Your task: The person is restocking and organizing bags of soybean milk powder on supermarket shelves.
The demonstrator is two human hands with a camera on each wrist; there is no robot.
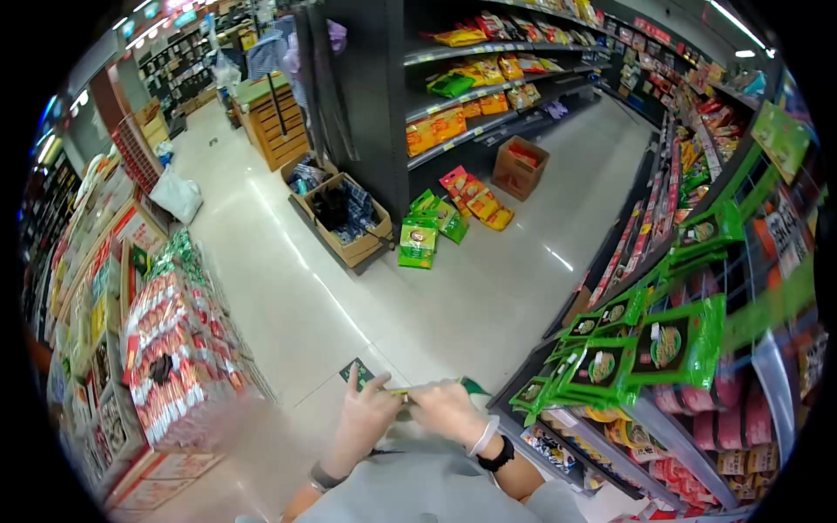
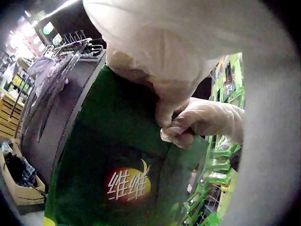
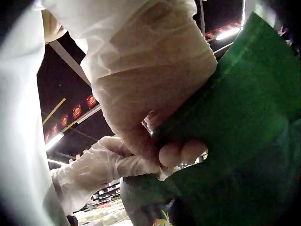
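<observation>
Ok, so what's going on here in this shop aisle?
A person stands in a shop aisle and holds a green packet in front of them with both hands. The left hand and the right hand each pinch it, close together. Similar green bags hang at their right. Further up the aisle, loose packs sit on the floor beside a cardboard box.
</observation>
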